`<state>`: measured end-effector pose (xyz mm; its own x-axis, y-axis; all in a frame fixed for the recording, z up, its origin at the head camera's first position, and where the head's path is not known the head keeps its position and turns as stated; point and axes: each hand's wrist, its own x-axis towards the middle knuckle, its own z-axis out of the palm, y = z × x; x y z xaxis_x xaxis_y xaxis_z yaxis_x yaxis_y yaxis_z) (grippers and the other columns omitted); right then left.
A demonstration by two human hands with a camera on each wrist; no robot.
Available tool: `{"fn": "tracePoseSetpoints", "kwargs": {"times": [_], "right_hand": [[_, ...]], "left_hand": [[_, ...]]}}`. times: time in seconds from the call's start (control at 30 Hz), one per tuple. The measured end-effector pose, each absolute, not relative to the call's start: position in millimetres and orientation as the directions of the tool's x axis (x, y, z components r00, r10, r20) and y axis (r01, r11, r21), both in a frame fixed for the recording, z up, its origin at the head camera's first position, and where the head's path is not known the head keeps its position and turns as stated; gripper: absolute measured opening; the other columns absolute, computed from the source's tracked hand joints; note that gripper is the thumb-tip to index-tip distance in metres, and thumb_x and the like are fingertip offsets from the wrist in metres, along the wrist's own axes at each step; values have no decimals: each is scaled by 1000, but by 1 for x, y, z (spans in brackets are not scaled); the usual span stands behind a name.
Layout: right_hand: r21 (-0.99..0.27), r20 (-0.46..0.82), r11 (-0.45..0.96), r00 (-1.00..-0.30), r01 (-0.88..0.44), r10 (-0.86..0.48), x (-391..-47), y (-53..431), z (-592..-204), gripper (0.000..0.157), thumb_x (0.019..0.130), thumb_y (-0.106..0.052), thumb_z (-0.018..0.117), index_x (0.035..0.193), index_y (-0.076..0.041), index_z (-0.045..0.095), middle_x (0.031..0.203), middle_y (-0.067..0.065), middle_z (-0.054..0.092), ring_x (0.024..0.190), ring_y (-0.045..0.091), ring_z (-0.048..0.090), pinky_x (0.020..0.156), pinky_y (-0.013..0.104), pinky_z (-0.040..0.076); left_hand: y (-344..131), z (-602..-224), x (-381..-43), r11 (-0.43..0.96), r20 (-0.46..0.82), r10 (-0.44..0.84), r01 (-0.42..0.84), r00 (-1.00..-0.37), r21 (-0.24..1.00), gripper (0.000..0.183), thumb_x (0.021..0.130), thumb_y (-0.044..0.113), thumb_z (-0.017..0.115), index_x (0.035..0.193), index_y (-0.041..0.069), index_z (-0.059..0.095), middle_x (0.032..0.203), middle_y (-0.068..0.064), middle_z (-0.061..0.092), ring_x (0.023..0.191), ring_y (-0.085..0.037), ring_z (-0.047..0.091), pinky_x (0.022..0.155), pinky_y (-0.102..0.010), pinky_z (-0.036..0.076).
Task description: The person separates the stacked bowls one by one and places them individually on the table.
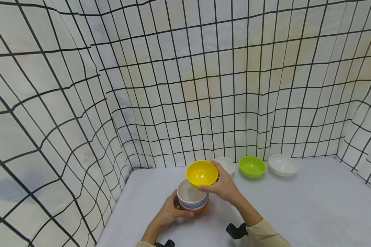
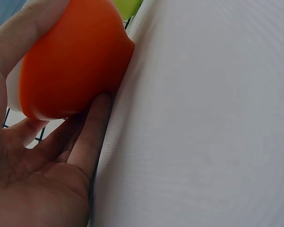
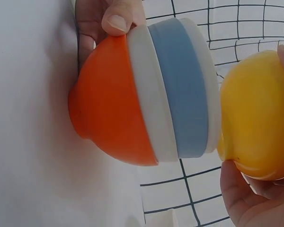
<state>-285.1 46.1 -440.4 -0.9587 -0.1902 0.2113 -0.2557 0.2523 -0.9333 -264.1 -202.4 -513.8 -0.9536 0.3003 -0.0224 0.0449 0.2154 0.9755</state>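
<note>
A stack of bowls stands on the table, with an orange bowl (image 3: 109,104) at the bottom. Above it come a white bowl (image 3: 151,94), a blue layer (image 3: 182,90) and a white bowl (image 1: 190,192) on top. My left hand (image 1: 170,212) grips the stack low down, thumb and fingers around the orange bowl. In my right hand (image 1: 225,185) a yellow bowl (image 1: 202,173) is pinched by its side, tilted, close over the top of the stack. Its rounded underside faces the stack in the right wrist view.
Along the back of the table stand a white bowl (image 1: 227,165), partly behind my right hand, a green bowl (image 1: 252,167) and another white bowl (image 1: 283,165). A white cloth with a black grid (image 1: 185,85) hangs behind and at the sides of the white table (image 1: 312,206).
</note>
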Motion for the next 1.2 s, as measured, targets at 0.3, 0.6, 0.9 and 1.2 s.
{"fn": "tracePoseSetpoints", "kwargs": {"times": [0.3, 0.6, 0.9, 1.2], "right_hand": [[-933, 202, 263, -963, -245, -181, -285, 53, -434, 109, 68, -37, 96, 157, -17, 35, 145, 6, 56, 122, 24, 61, 104, 42, 58], [-932, 205, 264, -961, -249, -185, -285, 64, -429, 110, 69, -37, 95, 157, -18, 33, 147, 7, 52, 124, 25, 59, 106, 42, 57], [-932, 187, 276, -965, -233, -182, -285, 82, -426, 107, 70, -37, 95, 156, -19, 34, 149, 8, 51, 127, 28, 57, 107, 43, 56], [-913, 150, 358, -978, -193, -145, -279, 121, -435, 110, 71, -42, 93, 158, -15, 30, 151, 12, 48, 129, 31, 55, 108, 47, 55]], "left_hand": [[-202, -511, -261, 221, -26, 299, 42, -954, 974, 104, 73, 21, 94, 158, 17, 34, 156, -10, 49, 145, -35, 45, 125, -60, 31], [-202, -513, -264, 226, -35, 286, 32, -958, 974, 106, 71, 22, 95, 158, 17, 34, 157, -11, 48, 146, -37, 44, 124, -59, 33], [-202, -515, -266, 217, -39, 286, 25, -958, 976, 107, 70, 22, 96, 157, 17, 35, 158, -12, 47, 148, -39, 41, 124, -61, 31], [-202, -516, -265, 205, -19, 291, 43, -957, 978, 106, 69, 19, 96, 157, 16, 35, 158, -12, 47, 148, -39, 41, 125, -59, 31]]}}
